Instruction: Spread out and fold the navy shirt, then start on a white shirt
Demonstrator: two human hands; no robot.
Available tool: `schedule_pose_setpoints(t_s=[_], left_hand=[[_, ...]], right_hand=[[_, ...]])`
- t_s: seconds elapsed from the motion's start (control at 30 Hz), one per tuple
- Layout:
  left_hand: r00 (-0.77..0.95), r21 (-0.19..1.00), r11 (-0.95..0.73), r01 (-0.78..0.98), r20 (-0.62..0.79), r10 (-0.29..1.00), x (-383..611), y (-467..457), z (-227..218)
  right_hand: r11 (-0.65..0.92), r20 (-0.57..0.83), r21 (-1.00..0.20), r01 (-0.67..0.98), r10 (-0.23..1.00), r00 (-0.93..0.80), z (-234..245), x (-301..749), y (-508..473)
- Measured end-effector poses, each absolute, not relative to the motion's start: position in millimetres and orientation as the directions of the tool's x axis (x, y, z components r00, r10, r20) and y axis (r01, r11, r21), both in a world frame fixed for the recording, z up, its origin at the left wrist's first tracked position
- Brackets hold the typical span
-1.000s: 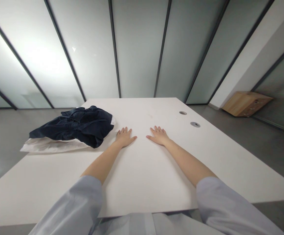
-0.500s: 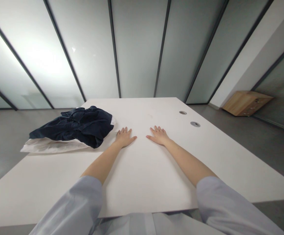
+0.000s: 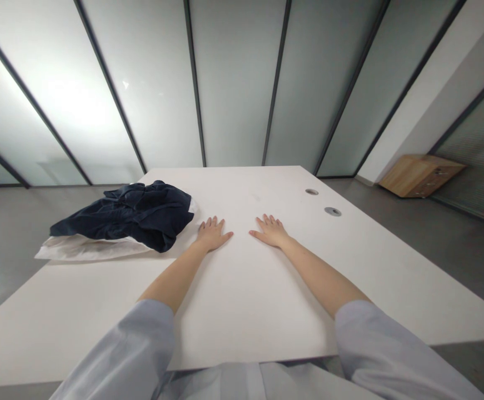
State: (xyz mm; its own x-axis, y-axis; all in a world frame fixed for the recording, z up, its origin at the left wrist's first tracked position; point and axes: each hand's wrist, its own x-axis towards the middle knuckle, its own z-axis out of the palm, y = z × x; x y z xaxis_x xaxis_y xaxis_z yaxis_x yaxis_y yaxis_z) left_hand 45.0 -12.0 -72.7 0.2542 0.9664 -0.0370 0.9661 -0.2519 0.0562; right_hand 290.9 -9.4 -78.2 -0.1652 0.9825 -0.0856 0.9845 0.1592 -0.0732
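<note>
Palm down on the white table (image 3: 250,300), my left hand (image 3: 213,233) lies flat with its fingers spread and holds nothing. My right hand (image 3: 270,230) rests the same way a short distance to the right, fingers apart and thumb pointing inward. Just left of my left hand sits a crumpled dark navy garment (image 3: 137,211); its exact kind is hidden by the folds. Beneath the garment lies a white cloth or bag (image 3: 94,248), sticking out at the front left and a little on the right. Neither hand clearly touches the pile.
Two round cable holes, one an open ring (image 3: 312,192) and one a grey grommet (image 3: 332,211), are set in the table's right side. A wooden cabinet (image 3: 419,175) stands on the floor at the right. Frosted glass panels (image 3: 237,83) rise behind the table.
</note>
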Motion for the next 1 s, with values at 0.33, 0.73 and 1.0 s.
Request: schedule_pose_setpoints(t_s=[0.33,0.73,1.0], left_hand=[[0.251,0.054,-0.248,0.967,-0.05,0.967,45.4,-12.0,-72.1],[0.254,0.055,-0.252,0.966,-0.043,0.966,45.3,-12.6,-71.6],[0.257,0.059,-0.255,0.965,-0.042,0.965,45.3,-12.7,-72.5]], right_hand=[[0.157,-0.097,-0.078,0.984,0.982,-0.164,-79.7,291.8,-7.6],[0.15,-0.103,-0.078,0.986,0.982,-0.157,-80.7,292.0,-6.8],[0.157,-0.096,-0.084,0.984,0.982,-0.165,-77.4,291.4,-10.4]])
